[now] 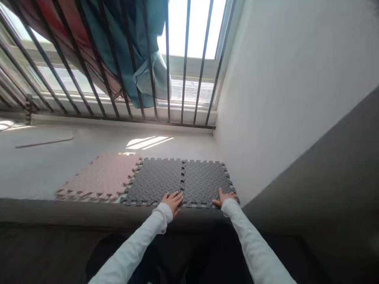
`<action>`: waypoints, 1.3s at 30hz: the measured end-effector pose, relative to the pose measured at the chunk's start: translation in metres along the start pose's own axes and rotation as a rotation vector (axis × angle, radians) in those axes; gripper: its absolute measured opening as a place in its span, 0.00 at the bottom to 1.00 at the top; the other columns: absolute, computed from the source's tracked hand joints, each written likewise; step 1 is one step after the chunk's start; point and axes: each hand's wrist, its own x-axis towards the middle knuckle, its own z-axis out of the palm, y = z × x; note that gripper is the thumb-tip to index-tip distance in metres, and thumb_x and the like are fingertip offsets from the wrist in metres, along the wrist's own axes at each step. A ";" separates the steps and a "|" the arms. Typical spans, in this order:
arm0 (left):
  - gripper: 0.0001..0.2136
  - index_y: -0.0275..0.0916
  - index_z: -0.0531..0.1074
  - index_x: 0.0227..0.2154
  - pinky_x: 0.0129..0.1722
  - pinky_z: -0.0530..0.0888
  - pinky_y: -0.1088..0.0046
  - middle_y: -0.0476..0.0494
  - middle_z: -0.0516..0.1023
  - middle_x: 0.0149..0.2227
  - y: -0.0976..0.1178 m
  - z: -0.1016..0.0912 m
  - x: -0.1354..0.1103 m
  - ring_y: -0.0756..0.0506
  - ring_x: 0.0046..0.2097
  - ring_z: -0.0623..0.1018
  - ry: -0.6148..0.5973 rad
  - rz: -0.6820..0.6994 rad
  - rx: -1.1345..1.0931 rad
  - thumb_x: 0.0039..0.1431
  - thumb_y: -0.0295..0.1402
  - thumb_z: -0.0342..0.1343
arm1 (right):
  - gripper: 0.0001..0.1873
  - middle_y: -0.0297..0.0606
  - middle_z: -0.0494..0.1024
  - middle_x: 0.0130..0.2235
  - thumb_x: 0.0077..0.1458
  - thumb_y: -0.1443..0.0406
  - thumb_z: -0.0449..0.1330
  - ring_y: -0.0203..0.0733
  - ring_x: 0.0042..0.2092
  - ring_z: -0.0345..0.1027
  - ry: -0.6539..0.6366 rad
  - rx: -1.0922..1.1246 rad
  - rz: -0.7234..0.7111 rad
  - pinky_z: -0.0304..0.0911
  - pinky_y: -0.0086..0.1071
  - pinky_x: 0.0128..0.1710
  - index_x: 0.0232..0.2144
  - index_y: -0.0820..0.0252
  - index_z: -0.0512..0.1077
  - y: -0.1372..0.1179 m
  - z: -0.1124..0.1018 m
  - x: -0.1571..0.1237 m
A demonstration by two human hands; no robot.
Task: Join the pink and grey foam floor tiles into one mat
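Hands, left hand [173, 201] and right hand [225, 197], lie flat, fingers spread, on grey mat [204, 181], wrists sleeve-hidden.

Home room, barred window [183, 63] (laundry [127, 47] hanging), foam mats [156, 177]

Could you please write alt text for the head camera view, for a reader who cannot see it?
Two white-sleeved arms reach out, the left hand and right hand pressing flat on grey foam puzzle mats. A pink mat adjoins them, below a barred window.
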 end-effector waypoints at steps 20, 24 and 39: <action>0.29 0.39 0.49 0.58 0.59 0.47 0.55 0.49 0.44 0.62 0.018 -0.003 0.041 0.41 0.63 0.45 0.147 -0.325 -0.098 0.54 0.44 0.38 | 0.48 0.61 0.50 0.58 0.42 0.40 0.52 0.64 0.56 0.49 0.026 0.074 0.085 0.51 0.55 0.43 0.60 0.52 0.41 -0.004 0.011 0.016; 0.27 0.42 0.54 0.57 0.58 0.52 0.54 0.49 0.48 0.62 0.017 -0.017 0.047 0.41 0.62 0.48 0.087 -0.326 -0.100 0.54 0.46 0.38 | 0.49 0.61 0.50 0.58 0.41 0.40 0.52 0.64 0.56 0.48 0.018 0.089 0.074 0.50 0.57 0.43 0.60 0.53 0.41 -0.003 0.012 0.019; 0.20 0.55 0.62 0.49 0.54 0.56 0.50 0.48 0.54 0.60 -0.021 -0.047 0.092 0.44 0.60 0.53 0.092 -0.397 -0.084 0.57 0.30 0.37 | 0.49 0.63 0.51 0.58 0.42 0.42 0.54 0.66 0.56 0.47 0.007 0.072 0.082 0.49 0.59 0.43 0.60 0.53 0.41 -0.004 0.009 0.018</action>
